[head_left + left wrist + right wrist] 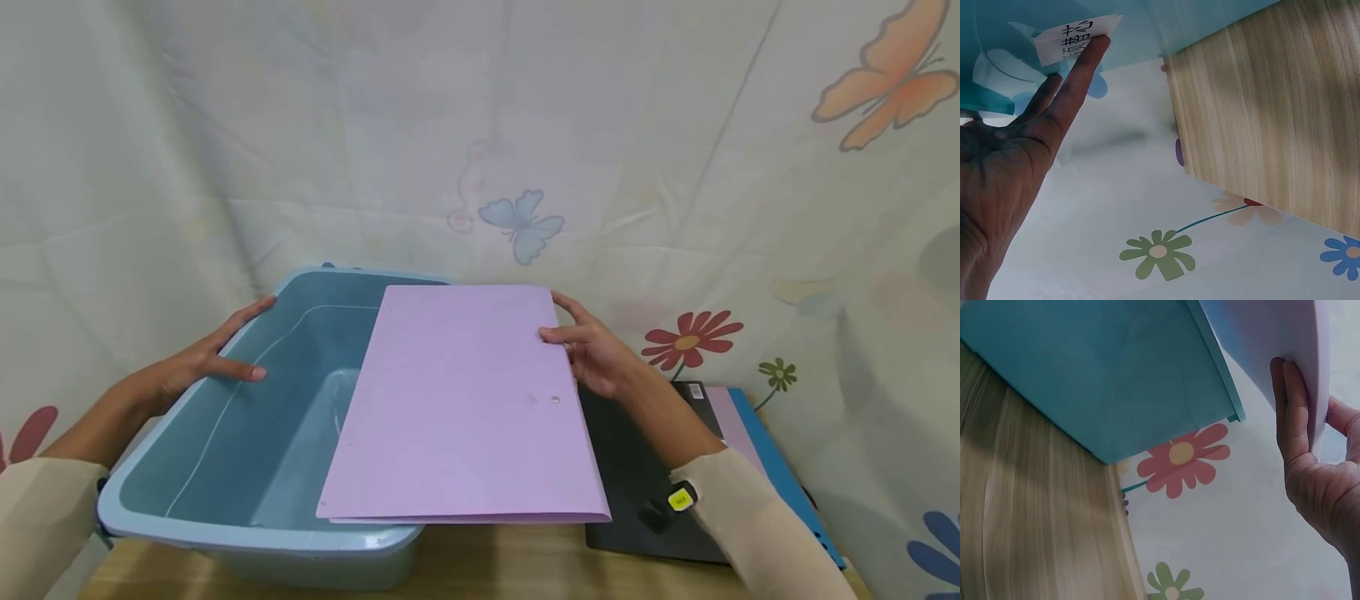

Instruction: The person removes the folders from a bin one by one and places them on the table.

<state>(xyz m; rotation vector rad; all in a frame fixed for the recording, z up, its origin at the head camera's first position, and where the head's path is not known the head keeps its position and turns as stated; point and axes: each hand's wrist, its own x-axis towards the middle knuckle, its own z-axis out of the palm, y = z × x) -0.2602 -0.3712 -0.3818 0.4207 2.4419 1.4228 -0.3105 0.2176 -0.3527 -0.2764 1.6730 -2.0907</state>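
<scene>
A light blue plastic tub [262,537] stands on the left of the table. My left hand [213,354] holds its left rim, with the thumb over the inner side and the fingers along the outer wall. In the left wrist view, a fingertip touches a white label [1054,49] with handwriting on that wall. My right hand [600,358] pinches the right edge of a light purple folder [465,408] between thumb and fingers. The folder is tilted above the tub's right part and hides that side of it. Two small round metal fittings show near the folder's right edge.
Right of the tub, under my right forearm, lies a black folder [622,500]. Beside it are another purple folder [731,421] and a blue one [780,467]. A patterned cloth [637,125] hangs behind the wooden table [517,567].
</scene>
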